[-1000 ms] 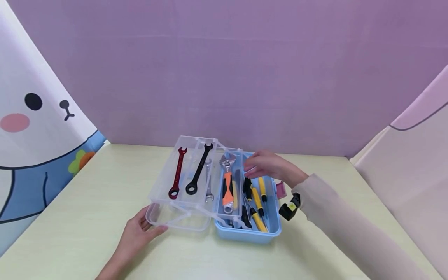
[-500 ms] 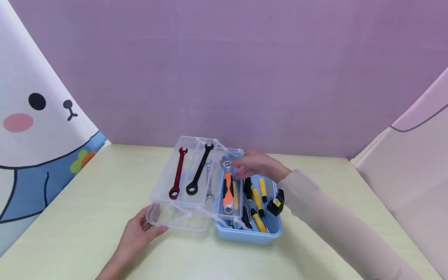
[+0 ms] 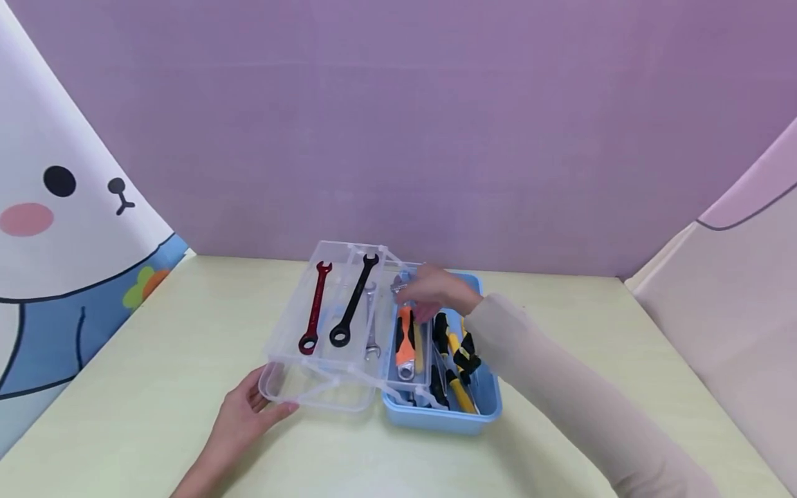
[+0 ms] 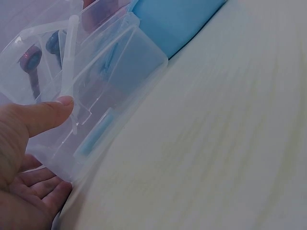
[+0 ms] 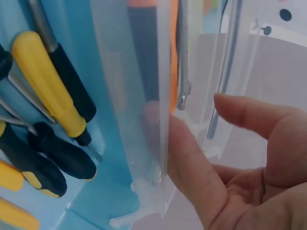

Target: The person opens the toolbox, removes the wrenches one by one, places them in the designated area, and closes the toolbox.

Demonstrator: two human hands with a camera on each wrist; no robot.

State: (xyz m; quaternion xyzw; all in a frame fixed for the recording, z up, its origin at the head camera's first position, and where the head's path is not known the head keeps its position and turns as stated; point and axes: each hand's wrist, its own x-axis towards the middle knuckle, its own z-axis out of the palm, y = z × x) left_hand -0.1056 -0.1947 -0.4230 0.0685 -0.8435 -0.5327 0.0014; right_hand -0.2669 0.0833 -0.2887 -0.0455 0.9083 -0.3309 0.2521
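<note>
My left hand holds the near corner of the toolbox's clear plastic lid, thumb on top and fingers curled below; its thumb lies on the edge in the left wrist view. My right hand reaches over the clear inner tray of the blue toolbox. An adjustable wrench with an orange-and-black handle lies in that tray, its head partly behind my fingers. In the right wrist view, thumb and index finger stand apart, the index finger down beside the orange handle.
A red combination wrench and a black one lie on the lid side, with a silver wrench beside them. Several yellow-and-black screwdrivers fill the toolbox bottom. Behind the table stands a purple backdrop.
My right hand has moved left from above the screwdrivers to the adjustable wrench's head, now covering part of it. The left hand has stayed at the lid corner.
</note>
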